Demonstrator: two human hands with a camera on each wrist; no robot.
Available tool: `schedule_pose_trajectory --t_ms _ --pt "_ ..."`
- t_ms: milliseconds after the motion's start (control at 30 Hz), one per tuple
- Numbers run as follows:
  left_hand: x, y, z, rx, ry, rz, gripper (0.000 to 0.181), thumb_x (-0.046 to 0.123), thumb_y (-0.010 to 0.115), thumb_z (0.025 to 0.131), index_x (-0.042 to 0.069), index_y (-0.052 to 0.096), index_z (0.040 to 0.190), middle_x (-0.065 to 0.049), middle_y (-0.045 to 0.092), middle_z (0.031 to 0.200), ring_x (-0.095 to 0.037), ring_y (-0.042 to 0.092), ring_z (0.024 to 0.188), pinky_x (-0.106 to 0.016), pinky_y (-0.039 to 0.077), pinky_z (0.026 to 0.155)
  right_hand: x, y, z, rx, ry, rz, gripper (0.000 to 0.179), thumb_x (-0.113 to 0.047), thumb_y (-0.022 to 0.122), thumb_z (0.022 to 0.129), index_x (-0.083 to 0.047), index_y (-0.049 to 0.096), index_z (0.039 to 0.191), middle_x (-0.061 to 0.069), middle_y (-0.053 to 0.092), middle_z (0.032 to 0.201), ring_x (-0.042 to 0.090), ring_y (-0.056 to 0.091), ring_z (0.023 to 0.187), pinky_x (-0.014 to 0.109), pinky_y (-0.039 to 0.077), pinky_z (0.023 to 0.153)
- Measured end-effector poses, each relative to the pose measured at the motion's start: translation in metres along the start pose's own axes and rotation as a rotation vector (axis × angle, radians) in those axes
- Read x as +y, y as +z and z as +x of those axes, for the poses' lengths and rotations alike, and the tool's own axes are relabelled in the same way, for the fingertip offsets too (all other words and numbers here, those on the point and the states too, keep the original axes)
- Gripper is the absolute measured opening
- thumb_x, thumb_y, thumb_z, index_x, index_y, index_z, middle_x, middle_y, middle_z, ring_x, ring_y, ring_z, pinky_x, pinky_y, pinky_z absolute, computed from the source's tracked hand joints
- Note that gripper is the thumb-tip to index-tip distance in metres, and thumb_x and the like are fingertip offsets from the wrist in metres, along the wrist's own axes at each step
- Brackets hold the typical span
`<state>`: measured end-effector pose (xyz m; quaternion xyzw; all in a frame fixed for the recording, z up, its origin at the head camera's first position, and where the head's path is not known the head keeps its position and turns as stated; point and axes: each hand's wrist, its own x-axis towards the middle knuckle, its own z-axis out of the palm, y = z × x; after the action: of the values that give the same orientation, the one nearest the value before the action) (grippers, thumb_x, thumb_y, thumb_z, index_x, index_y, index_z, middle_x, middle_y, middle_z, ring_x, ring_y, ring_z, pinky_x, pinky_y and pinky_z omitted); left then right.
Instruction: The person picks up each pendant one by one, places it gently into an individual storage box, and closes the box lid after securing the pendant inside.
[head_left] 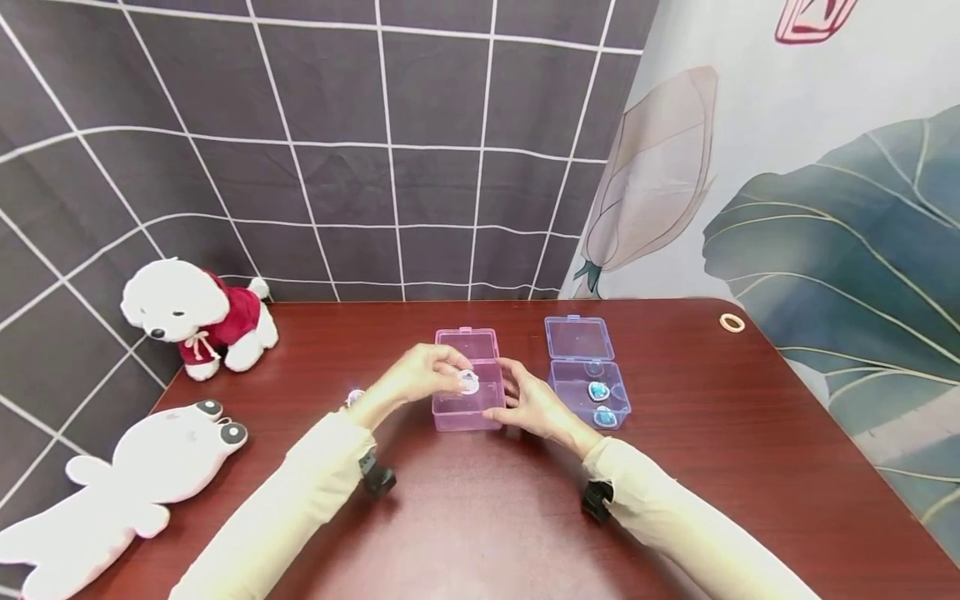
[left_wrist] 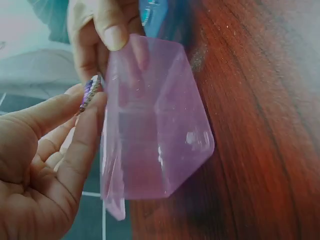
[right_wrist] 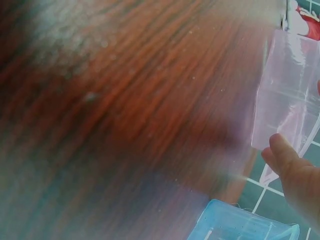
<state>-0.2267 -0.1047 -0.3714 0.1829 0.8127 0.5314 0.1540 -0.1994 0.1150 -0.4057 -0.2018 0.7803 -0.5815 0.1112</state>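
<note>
My left hand (head_left: 427, 375) pinches a small gem ornament (left_wrist: 90, 94) between thumb and fingertips, its centre purple and its edge beaded. It is held over the opening of a clear pink plastic box (head_left: 468, 421), whose hinged lid stands open toward the back. With thumb and fingers my right hand (head_left: 534, 407) grips the box's right side, the thumb near the front corner. Another sparkling gem ornament (head_left: 355, 397) lies left of the box, partly hidden by my left wrist. In the right wrist view, the right hand (right_wrist: 297, 177) touches the pink wall.
Right of the pink box, a clear blue box (head_left: 558, 385) stands with its lid open and blue gem ornaments (head_left: 598, 391) inside. A wooden ring (head_left: 732, 322) lies at the far right. At left are a white plush dog (head_left: 180, 300) in red and a white plush toy (head_left: 150, 467).
</note>
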Motion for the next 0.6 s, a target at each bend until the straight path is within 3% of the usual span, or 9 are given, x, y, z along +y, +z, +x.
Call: schedule_pose_trajectory --t_ms 100,300,433,600 --pt "0.005 0.013 0.014 -0.063 -0.039 0.100 0.023 0.006 0.074 0.077 -0.001 0.068 0.098 -0.013 0.072 0.088 -0.014 0.069 0.077 -0.027 0.056 0.070 -0.001 0.002 0.000 0.006 0.010 -0.030 0.076 0.005 0.071 0.077 0.011 0.026 0.137 0.034 0.034 0.141 0.044 0.045 0.124 0.043 0.046 0.094" --pt "0.007 0.026 0.030 -0.200 -0.089 0.232 0.018 -0.003 0.073 0.075 -0.003 0.069 0.092 -0.014 0.072 0.081 -0.012 0.067 0.066 -0.023 0.056 0.064 -0.001 0.001 0.000 0.015 0.004 -0.074 0.076 0.003 0.072 0.076 0.010 0.027 0.137 0.034 0.032 0.142 0.044 0.043 0.125 0.043 0.046 0.095" --pt "0.007 0.031 0.037 -0.220 -0.077 0.395 0.015 0.001 0.074 0.073 0.005 0.072 0.088 -0.006 0.073 0.077 -0.007 0.064 0.063 -0.018 0.053 0.062 -0.001 0.002 -0.001 0.009 0.000 -0.071 0.075 0.002 0.072 0.077 0.010 0.027 0.137 0.035 0.032 0.142 0.043 0.042 0.127 0.044 0.045 0.095" --pt "0.006 0.036 0.040 -0.234 -0.087 0.514 0.016 0.006 0.075 0.074 0.013 0.074 0.087 0.002 0.072 0.075 -0.003 0.062 0.063 -0.017 0.050 0.064 -0.002 0.002 -0.001 0.009 0.013 -0.058 0.075 0.002 0.071 0.078 0.011 0.026 0.137 0.035 0.033 0.141 0.043 0.042 0.127 0.044 0.044 0.096"
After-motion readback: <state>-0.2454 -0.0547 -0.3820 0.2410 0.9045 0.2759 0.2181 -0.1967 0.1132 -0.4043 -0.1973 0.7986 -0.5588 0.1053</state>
